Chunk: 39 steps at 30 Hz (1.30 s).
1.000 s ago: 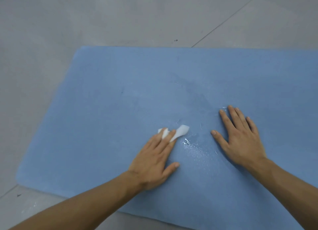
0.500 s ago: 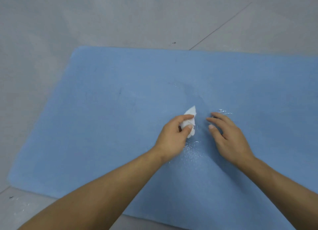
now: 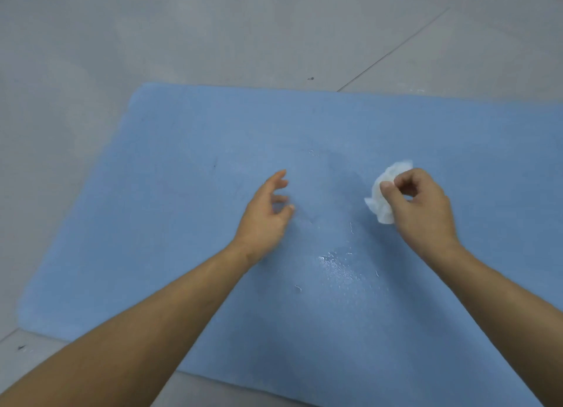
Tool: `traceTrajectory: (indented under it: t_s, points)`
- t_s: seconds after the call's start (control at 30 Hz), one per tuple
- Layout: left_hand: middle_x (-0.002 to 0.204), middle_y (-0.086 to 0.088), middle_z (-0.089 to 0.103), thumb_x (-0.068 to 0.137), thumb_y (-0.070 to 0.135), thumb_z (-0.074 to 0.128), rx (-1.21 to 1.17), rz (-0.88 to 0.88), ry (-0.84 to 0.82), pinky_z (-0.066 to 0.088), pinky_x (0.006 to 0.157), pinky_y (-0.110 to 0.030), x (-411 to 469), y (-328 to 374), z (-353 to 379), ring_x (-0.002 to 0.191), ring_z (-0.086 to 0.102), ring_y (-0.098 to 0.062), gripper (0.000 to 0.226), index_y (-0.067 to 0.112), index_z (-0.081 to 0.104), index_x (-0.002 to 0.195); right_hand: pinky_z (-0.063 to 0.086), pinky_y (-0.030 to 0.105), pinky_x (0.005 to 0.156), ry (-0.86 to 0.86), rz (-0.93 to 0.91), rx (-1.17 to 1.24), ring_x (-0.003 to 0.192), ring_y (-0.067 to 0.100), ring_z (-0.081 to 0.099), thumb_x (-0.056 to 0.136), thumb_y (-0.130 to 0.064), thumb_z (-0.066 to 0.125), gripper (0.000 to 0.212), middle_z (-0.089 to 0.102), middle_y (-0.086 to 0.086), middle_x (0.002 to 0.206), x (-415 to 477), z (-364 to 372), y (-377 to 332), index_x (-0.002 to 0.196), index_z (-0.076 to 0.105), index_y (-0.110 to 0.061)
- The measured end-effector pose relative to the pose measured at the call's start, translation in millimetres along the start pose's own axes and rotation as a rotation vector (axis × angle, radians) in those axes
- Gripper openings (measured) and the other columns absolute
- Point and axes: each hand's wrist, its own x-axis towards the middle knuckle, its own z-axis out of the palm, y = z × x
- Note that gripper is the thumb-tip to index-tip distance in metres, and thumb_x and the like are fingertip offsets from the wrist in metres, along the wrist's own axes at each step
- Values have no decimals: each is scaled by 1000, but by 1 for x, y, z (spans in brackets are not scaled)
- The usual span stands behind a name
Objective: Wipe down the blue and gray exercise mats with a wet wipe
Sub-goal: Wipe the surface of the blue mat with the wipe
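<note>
A blue exercise mat (image 3: 182, 223) lies flat on the floor and fills most of the view. My right hand (image 3: 422, 211) hovers over its middle right and pinches a crumpled white wet wipe (image 3: 382, 196) between thumb and curled fingers. My left hand (image 3: 268, 214) is over the mat's centre with loose, relaxed fingers and holds nothing. A wet, shiny patch (image 3: 338, 269) glistens on the mat between my forearms. No gray mat is in view.
Gray tiled floor (image 3: 213, 34) surrounds the mat at the top and left, with a tile seam (image 3: 393, 50) running diagonally at the upper right. The mat's left end (image 3: 36, 300) and its near edge are visible; its right side runs out of frame.
The wipe has passed from my left hand to my right hand. The right hand has moved right with it, and the left hand has drawn back left, now holding nothing.
</note>
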Motion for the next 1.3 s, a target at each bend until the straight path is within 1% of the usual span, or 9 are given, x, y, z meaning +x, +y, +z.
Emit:
traceTrajectory:
  t_s: [0.07,0.17,0.23,0.3,0.53,0.7,0.9,1.17,1.3]
  points:
    - [150,0,51,98,0,59,258,59,80,35,114,-21,12,-15,-21,134,51,-15,60,19,45,153,46,32,90,-126,-161,-170,104,11,62,95,-33,70,17,67,-10,114,1,-3,4,107,62,-25]
    - [159,-5,43,98,9,62,573,129,132,20,122,-27,27,-37,-51,149,36,-24,56,12,48,151,26,34,119,-521,-326,-567,150,19,31,96,-44,66,70,34,1,164,-9,5,19,158,34,-31]
    - [167,-4,32,102,23,59,740,122,121,17,128,-38,32,-52,-65,155,25,-25,57,14,42,156,0,35,127,-563,-412,-765,159,17,-4,99,-59,48,73,0,-1,174,-21,14,31,162,13,-47]
    - [172,2,19,106,40,48,851,90,79,11,129,-44,31,-66,-74,159,12,-20,60,22,32,161,-9,34,125,-485,-388,-831,158,15,-17,99,-67,31,67,-12,-6,173,-26,18,41,161,11,-50]
    - [173,12,1,107,55,24,952,109,76,-4,129,-37,26,-83,-73,159,-6,-10,64,33,13,166,-8,27,125,-446,-386,-840,158,10,-12,102,-63,23,76,-4,-12,173,-24,25,43,166,4,-27]
    - [173,11,6,106,54,28,949,120,105,0,129,-38,24,-83,-72,160,-1,-11,64,32,17,165,4,37,129,-696,-687,-895,160,16,-6,105,-66,27,79,3,-4,174,-76,37,40,166,11,-18]
    - [174,10,6,106,56,22,959,133,107,0,130,-37,24,-85,-73,160,-1,-11,64,32,17,165,13,39,127,-648,-787,-921,160,15,5,107,-62,28,73,10,-5,173,-79,46,45,165,22,-18]
    - [173,11,6,101,62,15,953,148,115,0,130,-37,26,-89,-74,160,-1,-11,71,32,19,165,6,38,128,-322,-404,-940,160,19,6,106,-52,31,71,12,2,173,19,42,34,165,17,-15]
    - [173,12,5,101,62,16,949,148,116,-1,129,-36,26,-90,-72,159,-2,-10,70,34,18,165,10,40,128,-330,-265,-864,160,21,5,105,-55,31,75,8,5,174,45,44,26,164,13,-12]
